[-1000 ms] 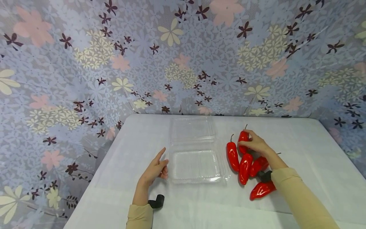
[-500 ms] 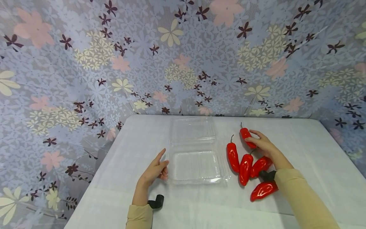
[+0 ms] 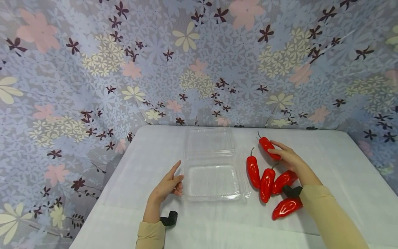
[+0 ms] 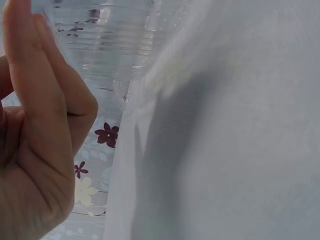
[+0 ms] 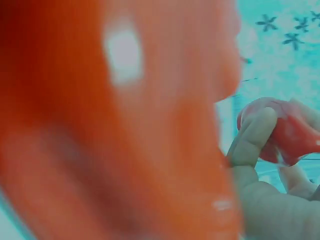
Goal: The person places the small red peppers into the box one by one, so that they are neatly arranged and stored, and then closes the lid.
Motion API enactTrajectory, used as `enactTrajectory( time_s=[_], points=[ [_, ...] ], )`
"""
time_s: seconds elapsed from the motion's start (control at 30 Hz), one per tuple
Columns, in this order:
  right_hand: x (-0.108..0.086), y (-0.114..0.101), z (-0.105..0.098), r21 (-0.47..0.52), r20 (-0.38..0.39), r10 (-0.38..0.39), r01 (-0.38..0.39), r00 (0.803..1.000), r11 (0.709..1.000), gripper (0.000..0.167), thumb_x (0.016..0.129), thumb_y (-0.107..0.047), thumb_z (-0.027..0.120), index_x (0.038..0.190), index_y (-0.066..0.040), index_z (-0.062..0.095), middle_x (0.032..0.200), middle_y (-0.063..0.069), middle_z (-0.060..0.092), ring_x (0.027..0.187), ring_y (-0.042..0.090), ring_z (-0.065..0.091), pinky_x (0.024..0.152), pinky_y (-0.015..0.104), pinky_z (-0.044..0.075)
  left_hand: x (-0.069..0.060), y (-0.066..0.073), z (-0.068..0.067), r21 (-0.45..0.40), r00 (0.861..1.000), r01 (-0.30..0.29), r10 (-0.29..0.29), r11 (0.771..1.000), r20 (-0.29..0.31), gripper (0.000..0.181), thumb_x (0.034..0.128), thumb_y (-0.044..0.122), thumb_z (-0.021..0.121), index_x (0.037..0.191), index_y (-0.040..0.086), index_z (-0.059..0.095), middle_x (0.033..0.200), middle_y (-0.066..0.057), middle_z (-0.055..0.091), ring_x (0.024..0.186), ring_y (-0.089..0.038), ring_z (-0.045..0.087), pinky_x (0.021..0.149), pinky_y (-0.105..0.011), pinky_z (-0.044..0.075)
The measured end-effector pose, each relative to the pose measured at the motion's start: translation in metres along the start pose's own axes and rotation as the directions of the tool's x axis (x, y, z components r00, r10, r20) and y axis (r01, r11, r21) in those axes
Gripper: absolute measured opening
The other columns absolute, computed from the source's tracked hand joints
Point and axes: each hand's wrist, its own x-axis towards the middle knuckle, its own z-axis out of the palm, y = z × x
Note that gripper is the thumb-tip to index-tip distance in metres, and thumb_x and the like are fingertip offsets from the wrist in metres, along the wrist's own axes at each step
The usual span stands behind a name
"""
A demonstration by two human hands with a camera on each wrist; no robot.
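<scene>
In the head view, my right hand (image 3: 289,157) grips a red pepper (image 3: 268,147), thumb on the near side, stem pointing up and left. The right wrist view shows the fingers (image 5: 255,135) against this pepper (image 5: 295,135). Several other red peppers (image 3: 266,185) lie just in front and to the left of that hand. My left hand (image 3: 166,186) is beside the left edge of the clear plastic container (image 3: 186,180), index finger extended and the other fingers bent, holding nothing. In the left wrist view that hand (image 4: 45,130) is near the container's ribbed wall (image 4: 107,45).
The container's clear lid (image 3: 209,141) lies folded back behind its base. White cloth covers the table (image 3: 124,193), and a flowered curtain (image 3: 199,69) stands behind its far edge. A black device is on each wrist. One pepper (image 3: 286,208) lies near the right sleeve.
The gripped pepper has turned so its stem end leans left, and its lower end has moved right. My right hand has shifted slightly right. My left hand has barely moved.
</scene>
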Motion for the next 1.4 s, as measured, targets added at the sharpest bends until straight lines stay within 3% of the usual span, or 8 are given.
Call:
enactTrajectory(
  time_s=[0.2, 0.33, 0.43, 0.6, 0.87, 1.0, 1.4],
  points=[
    [-0.014, -0.024, 0.005, 0.102, 0.067, -0.113, 0.106, 0.991, 0.989, 0.073, 0.097, -0.026, 0.056, 0.153, -0.016, 0.010, 0.151, 0.018, 0.006, 0.118, 0.027, 0.035, 0.101, 0.036, 0.041, 0.001, 0.001, -0.003, 0.005, 1.000, 0.016, -0.016, 1.000, 0.026, 0.066, 0.0994, 0.009, 0.046, 0.153, 0.018, 0.009, 0.060, -0.002, 0.049, 0.048, -0.010, 0.049, 0.048, -0.026, 0.054],
    [-0.024, -0.044, 0.015, 0.109, 0.101, -0.187, 0.176, 0.977, 0.978, 0.070, 0.097, -0.026, 0.055, 0.153, -0.017, 0.014, 0.145, 0.015, 0.016, 0.116, 0.025, 0.035, 0.091, 0.027, 0.049, 0.002, 0.001, -0.003, -0.002, 0.999, 0.018, -0.018, 1.000, 0.049, 0.066, 0.0995, 0.010, 0.047, 0.153, 0.019, 0.010, 0.060, -0.002, 0.049, 0.048, -0.010, 0.049, 0.048, -0.026, 0.054],
    [-0.030, -0.057, 0.028, 0.095, 0.127, -0.243, 0.232, 0.962, 0.968, 0.067, 0.097, -0.024, 0.055, 0.152, -0.016, 0.019, 0.139, 0.012, 0.025, 0.117, 0.027, 0.036, 0.086, 0.025, 0.051, 0.002, 0.001, -0.003, -0.011, 0.997, 0.019, -0.018, 1.000, 0.072, 0.066, 0.0996, 0.011, 0.047, 0.153, 0.019, 0.010, 0.061, -0.002, 0.049, 0.048, -0.010, 0.049, 0.048, -0.026, 0.054],
    [-0.037, -0.072, 0.053, 0.065, 0.230, -0.301, 0.294, 0.925, 0.954, 0.060, 0.097, -0.017, 0.054, 0.150, -0.015, 0.026, 0.135, 0.012, 0.032, 0.114, 0.025, 0.041, 0.088, 0.028, 0.050, 0.003, 0.002, -0.003, -0.030, 0.994, 0.021, -0.018, 0.999, 0.105, 0.067, 0.0994, 0.012, 0.048, 0.153, 0.019, 0.009, 0.062, -0.003, 0.048, 0.049, -0.009, 0.050, 0.048, -0.025, 0.054],
    [-0.042, -0.075, 0.092, -0.012, 0.415, -0.254, 0.284, 0.874, 0.959, 0.063, 0.093, -0.017, 0.059, 0.149, -0.015, 0.030, 0.142, 0.019, 0.029, 0.116, 0.032, 0.041, 0.093, 0.043, 0.046, 0.007, 0.003, -0.002, -0.036, 0.991, 0.028, -0.023, 0.999, 0.130, 0.067, 0.0995, 0.012, 0.048, 0.153, 0.018, 0.010, 0.063, -0.003, 0.049, 0.050, -0.009, 0.050, 0.048, -0.025, 0.054],
    [-0.043, -0.068, 0.107, -0.048, 0.482, -0.237, 0.296, 0.844, 0.954, 0.062, 0.092, -0.017, 0.061, 0.148, -0.016, 0.034, 0.141, 0.018, 0.032, 0.115, 0.033, 0.043, 0.089, 0.042, 0.049, 0.008, 0.004, -0.002, -0.037, 0.991, 0.034, -0.028, 0.999, 0.133, 0.066, 0.0995, 0.012, 0.048, 0.153, 0.018, 0.010, 0.063, -0.002, 0.048, 0.050, -0.009, 0.050, 0.048, -0.024, 0.054],
    [-0.043, -0.033, 0.146, -0.250, 0.684, -0.095, 0.355, 0.723, 0.901, 0.056, 0.087, -0.024, 0.068, 0.140, -0.023, 0.049, 0.140, 0.007, 0.043, 0.121, 0.032, 0.038, 0.089, 0.042, 0.048, 0.010, 0.004, -0.003, -0.038, 0.991, 0.052, -0.047, 0.998, 0.125, 0.066, 0.0988, 0.010, 0.048, 0.153, 0.019, 0.012, 0.063, -0.003, 0.048, 0.048, -0.009, 0.050, 0.048, -0.025, 0.054]
  ],
)
